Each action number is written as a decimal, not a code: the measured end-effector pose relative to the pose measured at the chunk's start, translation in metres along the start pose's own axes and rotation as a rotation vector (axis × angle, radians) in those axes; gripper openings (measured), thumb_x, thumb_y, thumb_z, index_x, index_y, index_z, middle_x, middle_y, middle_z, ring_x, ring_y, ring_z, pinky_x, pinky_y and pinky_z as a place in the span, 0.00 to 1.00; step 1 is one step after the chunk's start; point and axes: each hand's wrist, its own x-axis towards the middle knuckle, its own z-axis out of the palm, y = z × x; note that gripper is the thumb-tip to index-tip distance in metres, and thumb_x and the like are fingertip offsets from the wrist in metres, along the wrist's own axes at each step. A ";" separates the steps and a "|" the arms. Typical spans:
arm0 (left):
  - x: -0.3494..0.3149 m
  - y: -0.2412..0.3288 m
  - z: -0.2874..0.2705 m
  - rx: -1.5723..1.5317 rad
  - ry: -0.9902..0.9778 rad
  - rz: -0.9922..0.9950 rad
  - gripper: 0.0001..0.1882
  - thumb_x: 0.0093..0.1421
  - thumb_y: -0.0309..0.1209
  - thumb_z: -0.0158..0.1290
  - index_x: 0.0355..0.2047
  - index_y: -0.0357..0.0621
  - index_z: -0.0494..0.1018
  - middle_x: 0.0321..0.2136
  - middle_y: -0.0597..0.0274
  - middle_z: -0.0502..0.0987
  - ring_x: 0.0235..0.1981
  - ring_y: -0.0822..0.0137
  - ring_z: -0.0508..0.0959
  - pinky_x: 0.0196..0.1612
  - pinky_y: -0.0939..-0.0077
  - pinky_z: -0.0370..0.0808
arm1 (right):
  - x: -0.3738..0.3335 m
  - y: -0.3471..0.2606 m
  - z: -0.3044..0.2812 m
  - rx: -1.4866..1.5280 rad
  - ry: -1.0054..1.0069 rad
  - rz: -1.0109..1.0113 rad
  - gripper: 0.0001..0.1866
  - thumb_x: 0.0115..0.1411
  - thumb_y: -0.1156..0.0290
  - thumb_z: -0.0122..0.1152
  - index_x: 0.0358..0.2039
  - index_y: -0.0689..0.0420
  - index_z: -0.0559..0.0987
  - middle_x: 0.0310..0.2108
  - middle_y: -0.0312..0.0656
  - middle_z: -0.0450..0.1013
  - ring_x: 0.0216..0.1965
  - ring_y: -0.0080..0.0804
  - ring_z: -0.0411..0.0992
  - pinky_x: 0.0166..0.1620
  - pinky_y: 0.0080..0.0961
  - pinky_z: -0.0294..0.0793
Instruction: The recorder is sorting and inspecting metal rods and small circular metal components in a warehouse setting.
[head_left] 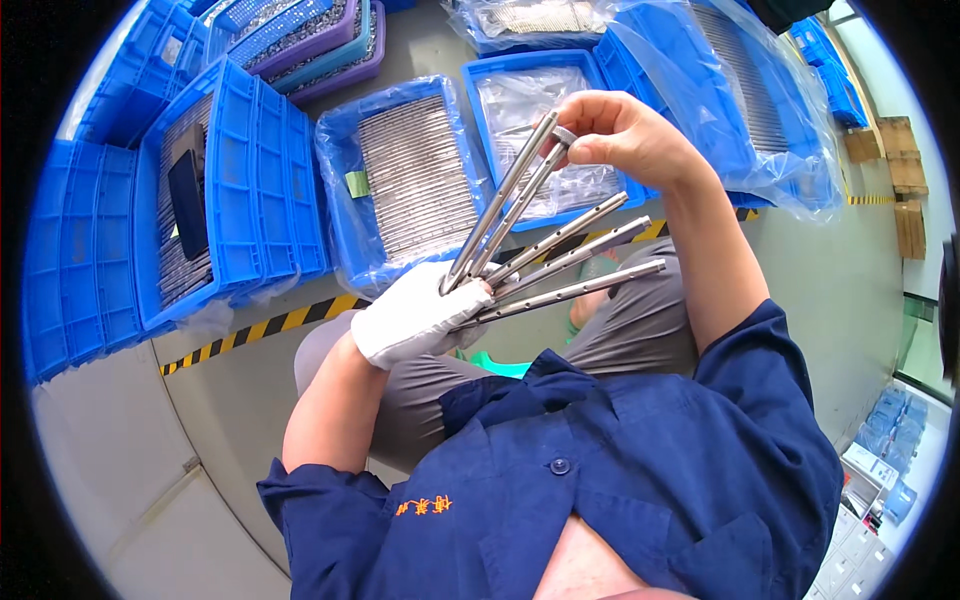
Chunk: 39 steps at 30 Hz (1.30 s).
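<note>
My left hand (415, 312), in a white glove, is closed round the lower ends of several shiny metal rods (575, 240) with small holes along their sides. They fan out up and to the right. Above, my bare right hand (625, 138) is closed, thumb and forefinger at a small grey ring-like piece (564, 136) by the upper end of one rod. Whether the piece sits around that rod or beside it, I cannot tell. The other fingers of this hand are curled and partly hidden.
A blue crate (345, 240) lined with plastic holds rows of rods; beside it a crate (478, 110) holds plastic-wrapped ones. At left, a dark flat device (186, 200) lies on rods in a stacked crate (225, 180). Purple and blue baskets (345, 60) stand behind. Yellow-black tape (270, 328) crosses the floor.
</note>
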 end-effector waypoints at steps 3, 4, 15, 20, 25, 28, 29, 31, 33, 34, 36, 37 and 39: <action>-0.001 0.000 0.001 -0.037 0.011 -0.038 0.16 0.55 0.41 0.47 0.34 0.39 0.70 0.15 0.70 0.66 0.15 0.80 0.64 0.18 0.85 0.61 | -0.002 -0.003 0.000 -0.004 0.021 0.001 0.17 0.47 0.72 0.62 0.39 0.61 0.73 0.32 0.41 0.73 0.35 0.29 0.72 0.44 0.24 0.70; 0.000 -0.003 0.000 -0.003 0.020 -0.013 0.17 0.55 0.41 0.48 0.34 0.39 0.70 0.15 0.70 0.66 0.15 0.79 0.64 0.18 0.85 0.61 | -0.002 -0.003 -0.004 -0.033 0.001 -0.041 0.17 0.48 0.70 0.61 0.39 0.61 0.73 0.32 0.42 0.73 0.35 0.29 0.72 0.44 0.24 0.70; 0.005 -0.003 0.004 0.083 0.008 -0.020 0.19 0.54 0.43 0.50 0.36 0.39 0.70 0.16 0.68 0.67 0.16 0.79 0.65 0.19 0.84 0.63 | -0.001 -0.009 -0.001 0.044 -0.054 -0.187 0.16 0.50 0.68 0.58 0.39 0.60 0.74 0.33 0.43 0.73 0.37 0.30 0.71 0.46 0.29 0.68; 0.010 -0.005 0.007 0.085 0.024 -0.044 0.18 0.54 0.43 0.49 0.35 0.40 0.70 0.15 0.70 0.66 0.16 0.80 0.64 0.18 0.85 0.61 | -0.008 -0.020 -0.006 -0.150 -0.035 -0.157 0.17 0.47 0.71 0.62 0.39 0.60 0.74 0.33 0.43 0.73 0.35 0.27 0.71 0.43 0.23 0.71; 0.016 -0.013 0.006 0.098 0.025 -0.036 0.17 0.53 0.42 0.49 0.34 0.41 0.70 0.15 0.71 0.66 0.16 0.80 0.63 0.18 0.86 0.61 | -0.004 -0.014 -0.003 -0.115 -0.060 -0.099 0.17 0.48 0.74 0.61 0.39 0.61 0.74 0.33 0.41 0.73 0.34 0.25 0.71 0.42 0.20 0.71; 0.016 -0.014 0.004 0.127 0.031 -0.029 0.18 0.53 0.45 0.48 0.31 0.42 0.71 0.14 0.70 0.66 0.15 0.81 0.63 0.17 0.85 0.61 | -0.003 -0.012 -0.002 -0.116 -0.032 -0.100 0.16 0.48 0.73 0.61 0.40 0.61 0.73 0.33 0.41 0.73 0.35 0.24 0.71 0.42 0.19 0.70; 0.015 -0.013 0.002 0.128 0.037 -0.049 0.18 0.53 0.46 0.48 0.30 0.42 0.71 0.13 0.70 0.66 0.14 0.81 0.63 0.16 0.84 0.61 | -0.002 -0.014 -0.001 -0.131 -0.031 -0.099 0.16 0.48 0.73 0.61 0.40 0.60 0.73 0.33 0.41 0.73 0.35 0.24 0.71 0.42 0.19 0.70; 0.017 -0.024 0.000 0.191 0.057 0.029 0.19 0.53 0.46 0.47 0.28 0.41 0.70 0.13 0.69 0.66 0.14 0.80 0.63 0.16 0.83 0.62 | -0.003 -0.014 -0.003 -0.176 -0.033 -0.105 0.16 0.49 0.71 0.60 0.39 0.60 0.74 0.33 0.41 0.73 0.35 0.24 0.71 0.42 0.19 0.69; 0.017 -0.026 0.000 0.267 0.064 0.090 0.19 0.53 0.46 0.48 0.28 0.40 0.69 0.13 0.69 0.66 0.13 0.78 0.64 0.16 0.82 0.63 | -0.003 -0.014 -0.015 -0.211 0.007 -0.184 0.15 0.51 0.71 0.58 0.39 0.60 0.73 0.32 0.41 0.73 0.36 0.25 0.71 0.43 0.20 0.69; 0.014 -0.024 -0.001 0.248 0.057 0.044 0.17 0.53 0.44 0.49 0.29 0.39 0.70 0.16 0.68 0.68 0.17 0.78 0.66 0.20 0.82 0.65 | -0.003 -0.013 -0.025 -0.225 0.108 -0.242 0.14 0.52 0.70 0.56 0.40 0.61 0.73 0.32 0.42 0.72 0.35 0.26 0.71 0.43 0.20 0.69; 0.010 -0.022 0.001 0.218 0.111 0.102 0.16 0.52 0.42 0.50 0.30 0.39 0.70 0.19 0.68 0.69 0.20 0.78 0.67 0.21 0.82 0.65 | -0.005 -0.008 -0.041 0.071 0.310 -0.194 0.15 0.55 0.68 0.53 0.42 0.61 0.71 0.34 0.42 0.71 0.36 0.27 0.70 0.44 0.23 0.69; 0.009 -0.020 0.002 0.189 0.162 0.161 0.16 0.52 0.41 0.50 0.31 0.40 0.69 0.21 0.67 0.69 0.22 0.79 0.67 0.23 0.82 0.65 | -0.007 -0.004 -0.051 0.161 0.360 -0.170 0.16 0.56 0.67 0.52 0.43 0.61 0.70 0.35 0.42 0.71 0.37 0.29 0.71 0.45 0.25 0.69; 0.007 -0.009 0.002 -0.107 0.190 0.118 0.16 0.51 0.37 0.50 0.36 0.39 0.66 0.19 0.69 0.65 0.19 0.80 0.62 0.21 0.83 0.61 | -0.004 0.006 -0.045 0.161 0.350 -0.163 0.17 0.56 0.66 0.52 0.44 0.61 0.70 0.36 0.42 0.71 0.37 0.28 0.71 0.44 0.22 0.69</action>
